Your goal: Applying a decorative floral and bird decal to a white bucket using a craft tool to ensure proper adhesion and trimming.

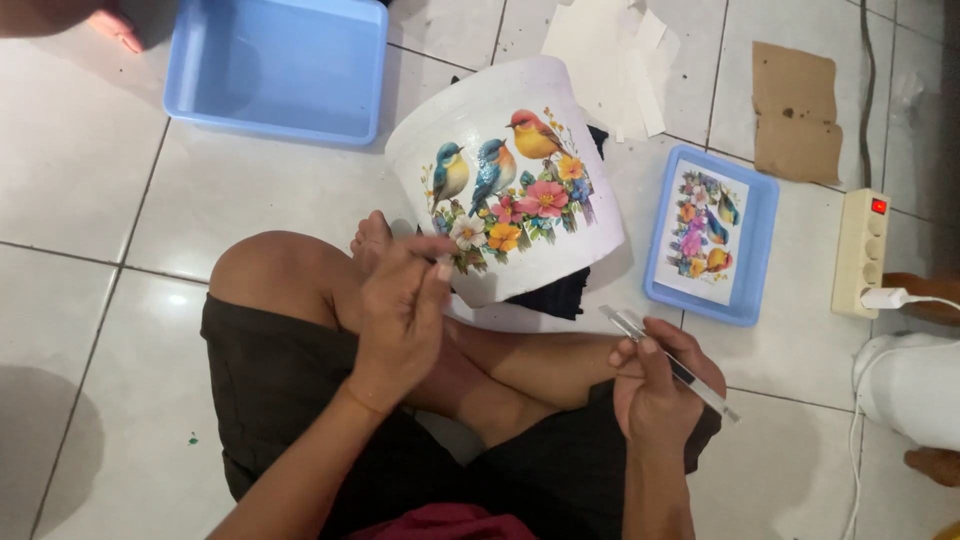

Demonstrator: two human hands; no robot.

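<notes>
White plastic bucket with bird decal, frame centre, tipped against the knees; probably light, smooth, slippery, best gripped at rim. Left hand pinching at decal edge. Right hand clamped on thin metal blade.

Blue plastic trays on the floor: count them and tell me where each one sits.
2. A large empty blue tray at top left; a small blue tray holding a bird print, right of the white pot.

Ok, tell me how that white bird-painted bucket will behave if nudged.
The white bucket lies on its side against a foot, so it would probably roll. It looks like thin plastic, likely light. The left hand at its rim may steady it.
</notes>
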